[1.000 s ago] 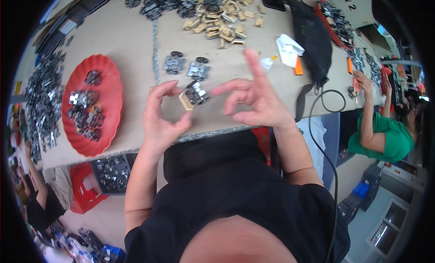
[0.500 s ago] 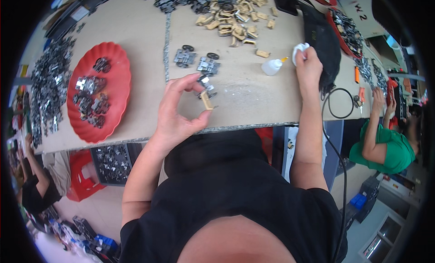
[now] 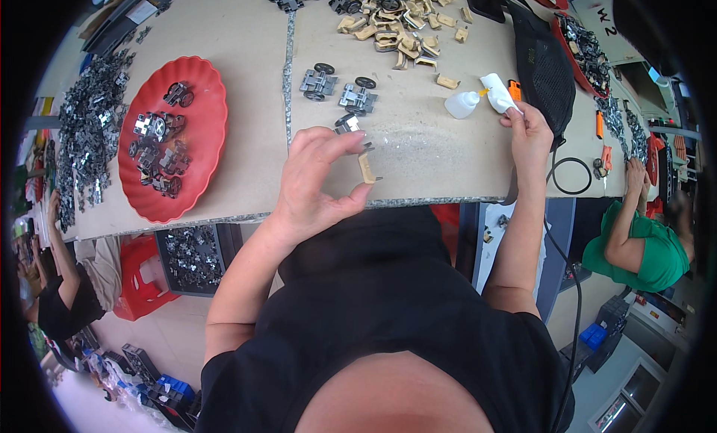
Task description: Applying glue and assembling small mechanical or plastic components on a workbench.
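Between the thumb and fingertips of my left hand [image 3: 317, 175] is a tan U-shaped plastic part [image 3: 366, 166], held above the table's near edge. Just beyond those fingers lies a grey piece [image 3: 347, 123], partly covered by them. Two grey toy-car chassis [image 3: 319, 82] with black wheels sit farther back. My right hand [image 3: 530, 134] pinches the lower end of a crumpled white cloth or tissue [image 3: 499, 93]. Close to the cloth's left stands a small white squeeze bottle [image 3: 461, 105] with a yellow tip. A single tan part [image 3: 448, 82] lies behind the bottle.
A red scalloped tray [image 3: 213, 127] with wheeled grey assemblies is at left, beside a heap of grey parts [image 3: 86, 134]. Tan parts [image 3: 407, 41] pile up at the back. A black bag [image 3: 541, 71] and a cable [image 3: 571, 175] lie right. A person in green [image 3: 635, 246] works farther right.
My right hand has moved slightly down and right, the white cloth now stretching out from its fingertips. My left hand still holds the tan part; the whole view has shifted slightly.
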The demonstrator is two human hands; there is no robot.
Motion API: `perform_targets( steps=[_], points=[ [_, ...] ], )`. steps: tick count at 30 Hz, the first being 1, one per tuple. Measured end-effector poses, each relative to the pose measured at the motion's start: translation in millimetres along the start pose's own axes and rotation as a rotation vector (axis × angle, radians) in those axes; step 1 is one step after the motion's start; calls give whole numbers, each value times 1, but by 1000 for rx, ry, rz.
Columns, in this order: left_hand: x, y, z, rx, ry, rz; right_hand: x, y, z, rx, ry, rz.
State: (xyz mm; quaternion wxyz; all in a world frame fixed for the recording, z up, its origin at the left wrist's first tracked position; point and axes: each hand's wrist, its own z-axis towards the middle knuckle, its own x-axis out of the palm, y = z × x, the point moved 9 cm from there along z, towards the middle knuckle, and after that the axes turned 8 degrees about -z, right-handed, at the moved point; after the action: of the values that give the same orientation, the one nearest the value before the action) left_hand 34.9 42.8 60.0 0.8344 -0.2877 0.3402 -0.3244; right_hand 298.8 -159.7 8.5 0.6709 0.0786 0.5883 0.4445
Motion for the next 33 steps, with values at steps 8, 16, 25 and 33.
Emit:
perform_targets(
  steps=[8,16,25,33],
  points=[
    [44,15,-6,-52,137,185,-9,9,-26,69,-64,42],
    [40,12,0,-27,109,232,3,21,-47,86,23,299],
    [30,-8,-5,148,19,179,16,15,-50,71,161,427],
    [39,-21,0,195,137,238,63,73,-98,448,517,994]
  ],
)
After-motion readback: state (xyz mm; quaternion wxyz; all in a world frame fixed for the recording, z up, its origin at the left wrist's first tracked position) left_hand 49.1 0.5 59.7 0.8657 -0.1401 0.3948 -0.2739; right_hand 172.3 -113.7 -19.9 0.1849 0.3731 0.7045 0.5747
